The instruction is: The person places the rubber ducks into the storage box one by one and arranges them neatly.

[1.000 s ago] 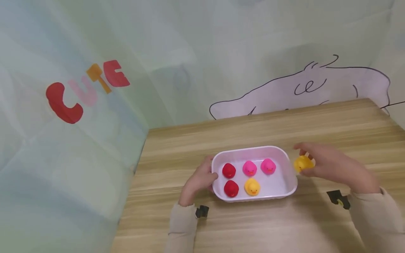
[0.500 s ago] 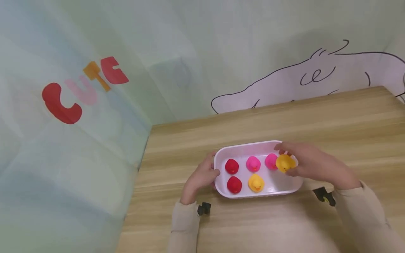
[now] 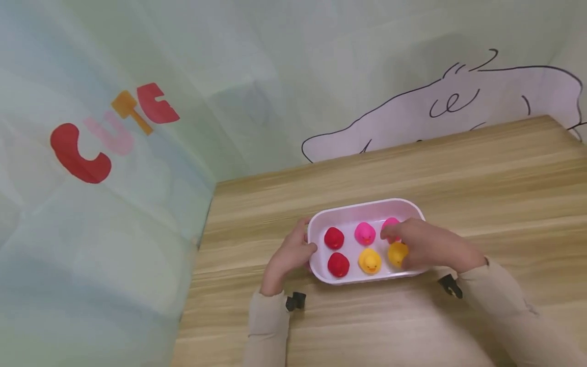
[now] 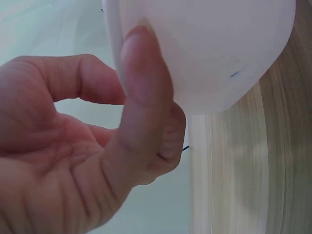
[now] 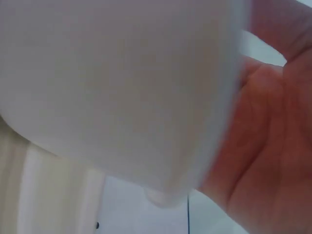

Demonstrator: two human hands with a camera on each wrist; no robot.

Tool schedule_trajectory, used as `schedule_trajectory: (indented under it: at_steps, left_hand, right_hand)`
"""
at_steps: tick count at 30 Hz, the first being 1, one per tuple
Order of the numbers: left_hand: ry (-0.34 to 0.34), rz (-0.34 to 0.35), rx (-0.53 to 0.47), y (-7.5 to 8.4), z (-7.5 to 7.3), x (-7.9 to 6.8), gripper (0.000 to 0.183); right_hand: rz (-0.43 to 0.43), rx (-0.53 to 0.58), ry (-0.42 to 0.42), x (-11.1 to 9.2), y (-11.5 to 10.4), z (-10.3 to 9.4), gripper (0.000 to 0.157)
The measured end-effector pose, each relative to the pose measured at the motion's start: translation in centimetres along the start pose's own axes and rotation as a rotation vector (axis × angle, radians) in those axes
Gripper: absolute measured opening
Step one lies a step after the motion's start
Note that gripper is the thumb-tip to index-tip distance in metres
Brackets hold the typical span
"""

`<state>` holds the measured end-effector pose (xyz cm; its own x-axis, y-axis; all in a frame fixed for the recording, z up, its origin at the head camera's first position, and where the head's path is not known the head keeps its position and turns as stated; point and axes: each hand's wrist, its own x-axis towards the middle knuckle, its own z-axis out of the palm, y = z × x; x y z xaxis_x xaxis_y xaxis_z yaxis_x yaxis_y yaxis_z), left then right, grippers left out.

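A white plastic tub holds several small rubber ducks in two rows. Two red ducks sit at its left end, a pink duck and a yellow duck in the middle. My left hand grips the tub's left end, its thumb on the rim in the left wrist view. Reaching over the right end, my right hand holds another yellow duck low inside the tub, partly covered by the hand. Behind it, a second pink duck is partly hidden by fingers. In the right wrist view, the tub wall hides my fingertips.
The tub stands on a wood-grain table. Behind and left of the table hangs a pale cloth backdrop with coloured letters and a line drawing. Each wrist carries a small black device.
My right hand has carried the yellow duck leftward over the tub's right rim and down inside, in front of the right pink duck. My left hand keeps its grip on the tub.
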<state>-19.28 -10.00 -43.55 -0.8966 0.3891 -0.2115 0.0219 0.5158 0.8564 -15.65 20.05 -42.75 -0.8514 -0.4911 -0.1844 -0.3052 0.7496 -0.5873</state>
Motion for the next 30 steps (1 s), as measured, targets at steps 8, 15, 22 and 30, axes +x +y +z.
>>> schedule_trajectory:
  at_steps: [8,15,22,30]
  left_hand:
    - [0.0,0.014,-0.011,0.2,0.3,-0.4,0.065]
    - [-0.015,0.012,-0.01,0.7,0.5,-0.3,0.063]
    - [-0.019,0.01,-0.008,0.8,0.8,-0.4,0.062]
    - [-0.021,-0.008,-0.022,0.7,0.7,-0.6,0.064]
  right_hand:
    - [0.002,-0.048,-0.009,-0.1,0.5,1.0,0.055]
    - [-0.03,-0.076,-0.018,-0.5,0.6,0.9,0.052]
    - [0.0,-0.054,-0.022,-0.7,0.8,1.2,0.052]
    - [0.002,-0.05,-0.008,-1.0,0.7,0.6,0.053]
